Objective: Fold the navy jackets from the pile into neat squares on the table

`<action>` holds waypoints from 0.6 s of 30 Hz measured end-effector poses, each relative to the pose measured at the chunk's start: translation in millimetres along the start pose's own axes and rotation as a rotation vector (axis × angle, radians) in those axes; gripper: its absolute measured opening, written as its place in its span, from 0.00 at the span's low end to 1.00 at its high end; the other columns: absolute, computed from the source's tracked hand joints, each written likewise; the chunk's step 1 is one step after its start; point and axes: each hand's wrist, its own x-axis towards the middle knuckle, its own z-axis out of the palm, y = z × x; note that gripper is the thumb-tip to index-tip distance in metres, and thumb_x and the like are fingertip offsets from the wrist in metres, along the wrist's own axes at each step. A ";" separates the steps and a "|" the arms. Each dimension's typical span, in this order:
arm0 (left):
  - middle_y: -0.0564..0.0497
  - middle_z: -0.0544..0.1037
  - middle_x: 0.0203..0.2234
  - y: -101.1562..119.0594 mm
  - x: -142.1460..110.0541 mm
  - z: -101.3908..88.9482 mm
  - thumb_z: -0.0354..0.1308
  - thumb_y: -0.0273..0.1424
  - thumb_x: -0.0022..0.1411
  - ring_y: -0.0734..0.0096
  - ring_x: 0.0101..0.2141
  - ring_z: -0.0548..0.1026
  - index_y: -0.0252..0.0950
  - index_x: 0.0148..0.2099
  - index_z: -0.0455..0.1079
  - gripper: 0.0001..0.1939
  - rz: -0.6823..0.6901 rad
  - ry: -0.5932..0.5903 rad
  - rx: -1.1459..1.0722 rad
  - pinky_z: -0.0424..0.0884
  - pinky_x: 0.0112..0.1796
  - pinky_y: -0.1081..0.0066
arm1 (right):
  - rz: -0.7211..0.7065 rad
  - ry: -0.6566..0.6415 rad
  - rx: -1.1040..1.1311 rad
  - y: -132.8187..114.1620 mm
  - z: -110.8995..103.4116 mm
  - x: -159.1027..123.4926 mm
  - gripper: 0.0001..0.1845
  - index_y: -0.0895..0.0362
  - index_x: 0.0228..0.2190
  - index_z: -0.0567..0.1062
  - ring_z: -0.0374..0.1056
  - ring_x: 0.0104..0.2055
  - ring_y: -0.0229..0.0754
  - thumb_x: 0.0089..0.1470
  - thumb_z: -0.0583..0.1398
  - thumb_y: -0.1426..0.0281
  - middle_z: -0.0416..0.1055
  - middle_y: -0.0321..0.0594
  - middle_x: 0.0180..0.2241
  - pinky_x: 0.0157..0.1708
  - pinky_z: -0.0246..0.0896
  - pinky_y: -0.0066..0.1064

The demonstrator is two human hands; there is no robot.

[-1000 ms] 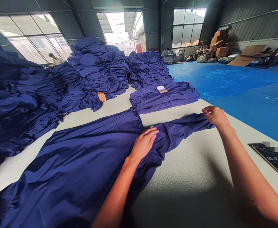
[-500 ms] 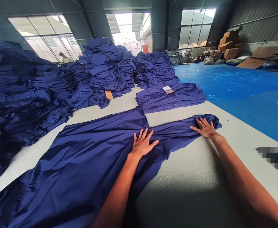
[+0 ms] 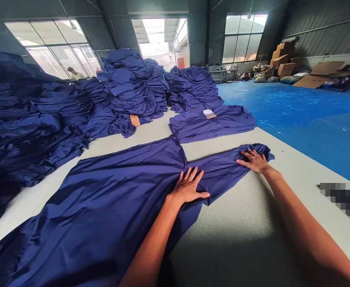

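A navy blue garment lies spread over the pale table, with a sleeve stretching out to the right. My left hand rests on the cloth near where the sleeve joins the body, fingers spread and palm down. Toward the sleeve's far end, my right hand presses on the fabric, its fingers apart. The sleeve's end is bunched just beyond that hand. Behind the garment sits a folded navy stack with a printed tag on top.
Tall heaps of navy garments stand at the back and along the left. A brown tag lies by them. Blue floor runs past the table's right edge. Cardboard boxes are at far right; a person is beyond the heaps.
My left hand has slid a little to the right and nearer to me over the cloth. My right hand stays on the sleeve; the view has shifted slightly.
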 end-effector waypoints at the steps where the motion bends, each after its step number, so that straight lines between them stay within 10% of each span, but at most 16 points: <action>1: 0.45 0.39 0.71 1.6 -0.3 -2.5 0.53 0.59 0.59 0.50 0.69 0.37 0.43 0.73 0.42 0.49 -0.009 0.004 0.002 0.38 0.64 0.42 | -0.005 0.041 0.067 4.4 -4.6 1.2 0.38 0.54 0.61 0.67 0.54 0.66 0.58 0.58 0.51 0.44 0.61 0.49 0.63 0.63 0.46 0.52; 7: 0.49 0.48 0.70 13.0 9.9 6.0 0.37 0.49 0.72 0.59 0.69 0.44 0.43 0.72 0.48 0.32 -0.004 0.226 0.009 0.42 0.66 0.47 | 0.324 0.461 0.111 42.0 -24.2 5.2 0.31 0.65 0.56 0.69 0.61 0.59 0.58 0.64 0.43 0.59 0.67 0.61 0.56 0.59 0.53 0.48; 12: 0.48 0.46 0.71 6.8 19.2 32.4 0.44 0.51 0.69 0.54 0.69 0.42 0.42 0.72 0.46 0.36 0.020 0.264 0.101 0.39 0.66 0.46 | 0.526 0.322 0.165 72.3 -5.5 6.4 0.26 0.63 0.45 0.75 0.59 0.59 0.68 0.55 0.56 0.55 0.68 0.65 0.53 0.57 0.47 0.61; 18: 0.49 0.48 0.71 8.9 19.8 42.4 0.43 0.54 0.68 0.57 0.69 0.43 0.44 0.72 0.46 0.37 -0.010 0.316 0.116 0.37 0.66 0.48 | 0.458 0.446 0.364 67.4 -25.3 11.1 0.17 0.57 0.45 0.72 0.71 0.40 0.52 0.54 0.58 0.65 0.75 0.55 0.42 0.39 0.63 0.39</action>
